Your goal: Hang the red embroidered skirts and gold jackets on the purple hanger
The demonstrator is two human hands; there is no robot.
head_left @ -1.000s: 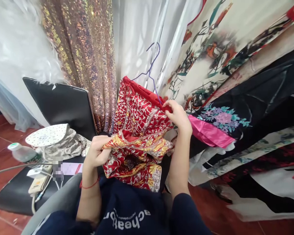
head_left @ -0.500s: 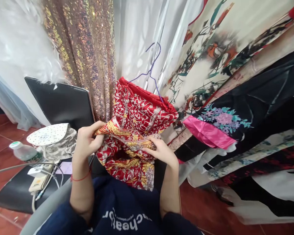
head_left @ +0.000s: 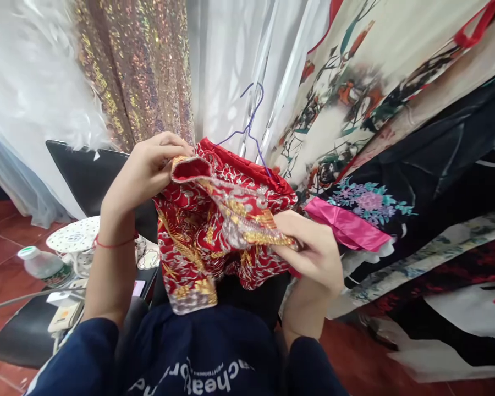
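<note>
A red garment [head_left: 185, 220] with silver and gold embroidery lies bunched over my lap. My left hand [head_left: 159, 159] is closed on its edge at the upper left, beside a fold that shows plain red lining. On the right, my right hand [head_left: 313, 247] pinches a gold-and-silver trimmed part of the same garment between thumb and fingers. The cloth is stretched between both hands. A purple wire hanger [head_left: 249, 129] sticks up from the garment's red upper edge; its lower part is hidden inside.
Left stand a black chair [head_left: 84, 176], a polka-dot cloth item [head_left: 72, 234], a plastic bottle [head_left: 45, 264] and a power strip with cables [head_left: 64, 319]. Hanging clothes crowd the right, among them a black garment with pink trim [head_left: 346, 220]. A sequinned fabric [head_left: 148, 71] hangs behind.
Both hands have risen and moved apart, the left upward and the right to the right. The embroidered cloth between them has been lifted and turned, exposing red lining near my left hand.
</note>
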